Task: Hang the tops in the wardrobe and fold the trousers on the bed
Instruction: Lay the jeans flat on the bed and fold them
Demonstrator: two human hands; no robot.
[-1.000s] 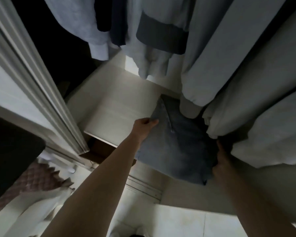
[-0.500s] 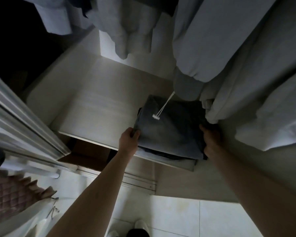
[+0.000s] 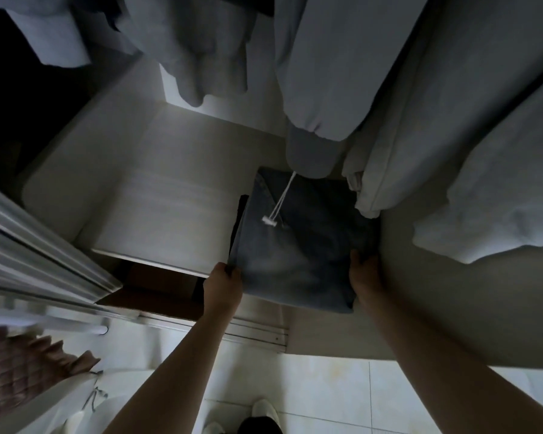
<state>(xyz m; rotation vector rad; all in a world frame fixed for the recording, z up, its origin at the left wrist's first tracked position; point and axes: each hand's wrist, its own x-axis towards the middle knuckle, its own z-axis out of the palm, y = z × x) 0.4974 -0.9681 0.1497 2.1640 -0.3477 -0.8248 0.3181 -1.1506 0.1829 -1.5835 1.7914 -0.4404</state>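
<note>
A folded pair of blue denim trousers lies on the pale wardrobe shelf, its near edge hanging past the shelf's front. My left hand grips the near left corner of the fold. My right hand holds the near right corner, fingers tucked under the cloth. Several grey and white tops hang above; a sleeve cuff and white drawstring dangle onto the trousers.
The sliding wardrobe door stands at the left, its floor track below the shelf. A brown cardboard box sits under the shelf. A quilted bed cover shows at lower left. White tiled floor lies beneath me.
The folded trousers were set down on the shelf under the hanging tops. Both hands slid back to the fold's near corners, and my view tilted further down.
</note>
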